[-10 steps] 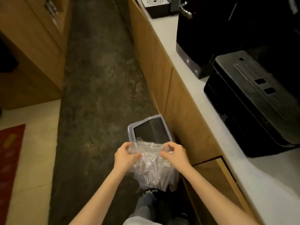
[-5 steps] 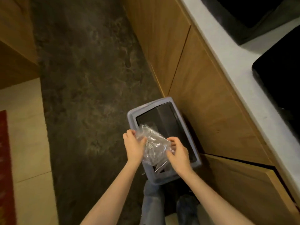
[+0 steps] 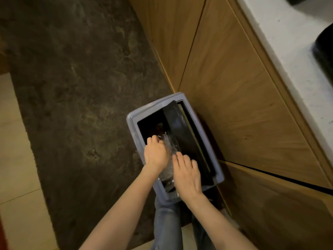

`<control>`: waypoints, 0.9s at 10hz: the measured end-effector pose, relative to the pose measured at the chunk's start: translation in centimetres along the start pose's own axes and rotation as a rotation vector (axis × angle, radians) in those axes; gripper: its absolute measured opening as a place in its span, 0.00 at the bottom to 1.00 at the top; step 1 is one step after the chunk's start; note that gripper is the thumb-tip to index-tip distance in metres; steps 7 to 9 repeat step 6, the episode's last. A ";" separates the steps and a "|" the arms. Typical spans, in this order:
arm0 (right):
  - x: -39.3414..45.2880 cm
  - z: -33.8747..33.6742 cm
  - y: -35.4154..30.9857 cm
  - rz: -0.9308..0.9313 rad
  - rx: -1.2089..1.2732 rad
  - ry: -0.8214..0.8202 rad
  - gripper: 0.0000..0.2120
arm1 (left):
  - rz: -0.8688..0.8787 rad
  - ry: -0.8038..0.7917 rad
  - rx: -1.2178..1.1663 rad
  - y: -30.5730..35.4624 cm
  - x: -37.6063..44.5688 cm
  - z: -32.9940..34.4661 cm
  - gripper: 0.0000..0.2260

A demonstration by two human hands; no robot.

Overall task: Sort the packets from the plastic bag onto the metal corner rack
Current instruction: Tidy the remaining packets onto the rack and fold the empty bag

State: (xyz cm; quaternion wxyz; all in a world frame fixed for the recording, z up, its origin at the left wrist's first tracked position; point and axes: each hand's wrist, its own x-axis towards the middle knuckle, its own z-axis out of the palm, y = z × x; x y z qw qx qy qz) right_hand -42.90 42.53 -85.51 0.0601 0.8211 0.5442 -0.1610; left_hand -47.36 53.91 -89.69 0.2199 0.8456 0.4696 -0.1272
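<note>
— Pushing the bag (image 3: 168,150) into the bin (image 3: 132,121), left hand (image 3: 155,154) and right hand (image 3: 186,175) both pressing it down through the flap.

— So the sorting's done?

— Likely; the bag looks empty. No rack or packets in sight, though.

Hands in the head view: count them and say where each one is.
2. The left hand presses the clear plastic bag into the opening of the grey bin. The right hand pushes the bag's near end down beside it. None seems hidden.
</note>
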 end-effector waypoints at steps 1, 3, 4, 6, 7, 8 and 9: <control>0.3 0.0 -0.4 -0.042 -0.161 -0.100 0.31 | -0.009 -0.150 0.049 0.0 0.3 0.1 0.14; 0.6 -0.5 -0.8 0.007 -0.057 -0.130 0.36 | -0.146 -0.237 -0.439 -0.4 -0.2 -1.6 0.29; -0.4 -2.3 -0.8 -0.003 0.043 -0.114 0.35 | -0.121 -0.243 -0.478 -0.7 -1.6 -2.9 0.28; -3.3 -8.5 0.9 0.128 0.445 0.069 0.29 | -0.037 -0.374 -0.298 0.2 -3.2 -7.6 0.30; -3.3 -8.5 0.9 0.128 0.445 0.069 0.29 | -0.037 -0.374 -0.298 0.2 -3.2 -7.6 0.30; -3.3 -8.5 0.9 0.128 0.445 0.069 0.29 | -0.037 -0.374 -0.298 0.2 -3.2 -7.6 0.30; -3.3 -8.5 0.9 0.128 0.445 0.069 0.29 | -0.037 -0.374 -0.298 0.2 -3.2 -7.6 0.30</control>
